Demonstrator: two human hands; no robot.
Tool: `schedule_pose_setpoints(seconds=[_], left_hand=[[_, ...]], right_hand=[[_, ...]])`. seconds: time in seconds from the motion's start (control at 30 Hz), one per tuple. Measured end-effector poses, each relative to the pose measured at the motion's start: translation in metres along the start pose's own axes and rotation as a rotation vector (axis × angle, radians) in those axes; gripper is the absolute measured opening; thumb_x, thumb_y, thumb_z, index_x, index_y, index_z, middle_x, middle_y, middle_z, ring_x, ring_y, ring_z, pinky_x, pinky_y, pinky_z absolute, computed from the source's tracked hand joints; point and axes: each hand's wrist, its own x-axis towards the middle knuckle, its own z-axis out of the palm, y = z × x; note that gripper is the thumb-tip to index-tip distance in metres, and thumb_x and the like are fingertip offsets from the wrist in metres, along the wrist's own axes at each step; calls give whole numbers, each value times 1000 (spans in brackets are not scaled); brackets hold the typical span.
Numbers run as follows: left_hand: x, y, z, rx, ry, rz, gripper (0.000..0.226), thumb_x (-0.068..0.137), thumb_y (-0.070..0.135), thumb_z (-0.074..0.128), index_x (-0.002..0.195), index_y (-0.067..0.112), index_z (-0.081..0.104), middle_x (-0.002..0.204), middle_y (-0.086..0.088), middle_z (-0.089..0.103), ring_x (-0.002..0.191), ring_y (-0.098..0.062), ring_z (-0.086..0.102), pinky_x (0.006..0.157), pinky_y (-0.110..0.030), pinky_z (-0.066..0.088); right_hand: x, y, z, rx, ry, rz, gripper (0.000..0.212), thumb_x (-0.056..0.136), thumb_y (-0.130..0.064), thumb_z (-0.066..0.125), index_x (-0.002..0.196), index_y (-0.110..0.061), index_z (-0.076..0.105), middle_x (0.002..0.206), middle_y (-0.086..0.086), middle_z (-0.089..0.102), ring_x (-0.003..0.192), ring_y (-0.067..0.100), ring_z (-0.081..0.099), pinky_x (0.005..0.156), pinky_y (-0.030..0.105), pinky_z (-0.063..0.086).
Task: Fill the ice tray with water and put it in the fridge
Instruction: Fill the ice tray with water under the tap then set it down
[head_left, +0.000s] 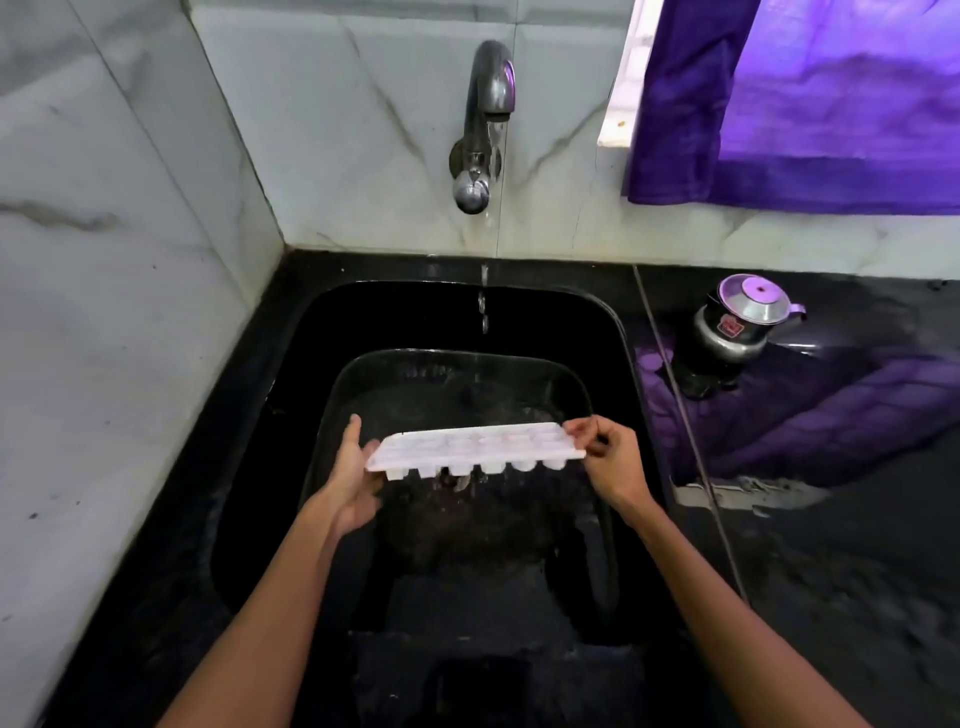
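Holding: the white ice tray (475, 449) is kept above the black sink (613, 332), below the tap (485, 119).
Left hand (353, 478): curled under one end.
Right hand (605, 457): pinching the other end.
Water level: hidden by tilt.

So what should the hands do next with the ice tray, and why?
Probably move the ice tray forward under the water stream. Left hand and right hand hold its ends over the sink, but the water from the tap falls beyond it.
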Motion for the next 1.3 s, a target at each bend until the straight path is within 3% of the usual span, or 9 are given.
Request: schedule_pose_setpoints(seconds=[0.1, 0.17, 0.33, 0.47, 0.7, 0.87, 1.0, 1.17, 1.3], left_hand=[[0, -5, -5, 69, -8, 10, 58, 97, 58, 24, 115, 20, 63, 103, -5, 69, 98, -20, 60, 92, -35, 42], [-4, -9, -4, 58, 9, 24, 48, 99, 52, 30, 116, 20, 60, 108, -4, 66, 107, -22, 57, 101, -40, 38], [-14, -28, 6, -57, 108, 52, 37, 102, 40, 32, 99, 14, 59, 94, -9, 66, 86, -25, 63, 81, -44, 48], [-14, -26, -1, -87, 139, 130, 40, 102, 41, 28, 100, 17, 60, 95, -6, 67, 87, -22, 63, 80, -42, 47], [-10, 18, -6, -189, 170, 294, 39, 101, 43, 31, 118, 17, 55, 95, -1, 68, 89, -18, 63, 73, -39, 49], [-4, 52, -1, -211, 176, 359, 40, 100, 45, 34, 116, 18, 58, 94, 1, 70, 90, -17, 66, 69, -37, 51], [-2, 76, 5, -206, 192, 416, 36, 101, 43, 33, 111, 21, 60, 95, 2, 71, 88, -16, 67, 68, -35, 51], [1, 87, 7, -196, 229, 440, 34, 102, 39, 32, 100, 25, 63, 94, 3, 71, 85, -14, 67, 66, -36, 50], [6, 94, 6, -206, 240, 443, 33, 101, 39, 32, 101, 26, 63, 98, 2, 70, 89, -15, 66, 68, -37, 50]], right_hand=[[-10, 5, -4, -93, 45, -103, 36, 70, 26, 60, 54, -5, 51, 95, 6, 65, 93, -1, 64, 80, 15, 51], [-16, 8, -7, -149, 94, -161, 46, 68, 26, 59, 51, -16, 47, 95, 5, 66, 97, 5, 63, 81, 15, 49], [-29, 22, -2, -243, 40, -104, 48, 62, 26, 56, 51, -19, 44, 91, -7, 66, 85, 17, 64, 64, 15, 47], [-16, 5, 0, -219, -36, -102, 48, 79, 20, 49, 60, -23, 54, 92, -6, 66, 89, 3, 63, 75, 12, 48], [31, -62, 32, -275, -128, -177, 16, 98, -17, 46, 101, -20, 61, 108, -7, 51, 96, -2, 51, 85, 21, 40], [61, -95, 54, -509, -224, -162, 48, 89, -64, 39, 122, -32, 52, 144, -8, 22, 103, 18, 56, 90, 39, 46], [90, -103, 63, -735, -180, -252, 64, 81, -76, 30, 124, -34, 52, 153, -3, 19, 132, 22, 38, 98, 46, 42], [112, -107, 72, -851, -113, -345, 64, 79, -77, 30, 114, -31, 56, 151, -2, 26, 138, 18, 27, 103, 45, 32], [123, -108, 80, -882, -154, -353, 79, 72, -86, 19, 124, -36, 52, 158, 0, 10, 145, 22, 11, 112, 48, 21]])
